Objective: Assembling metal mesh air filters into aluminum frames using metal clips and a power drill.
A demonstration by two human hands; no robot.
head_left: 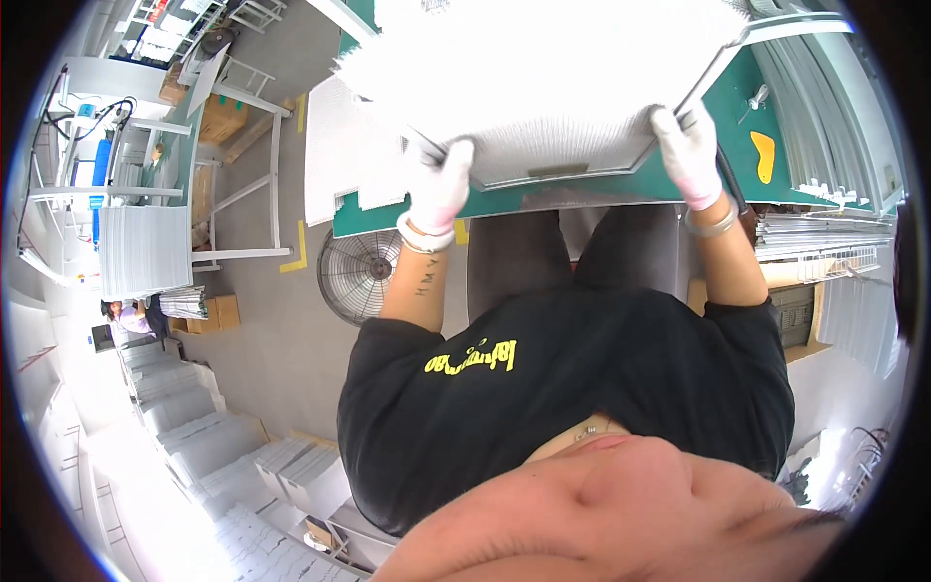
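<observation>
A large white pleated panel, like an air filter [553,141], is held up over the green table [582,192]. A thin pale frame runs along its near edge, and most of its far part is washed out by glare. My left hand [441,184], in a white glove, grips the left side of the panel near its corner. On the right side, my right hand [687,150], gloved too, is closed round the frame, with its thumb on top. The fingers beneath are partly hidden. White pleated sheets [354,145] lie to the left of my left hand.
A flat yellow piece [764,157] lies on the table to the right, beside long pale strips [800,107]. A round floor fan [359,274] stands by the table's left end. Cartons [221,118], white racks and stacked panels [208,441] fill the left side. A person [131,318] is far off.
</observation>
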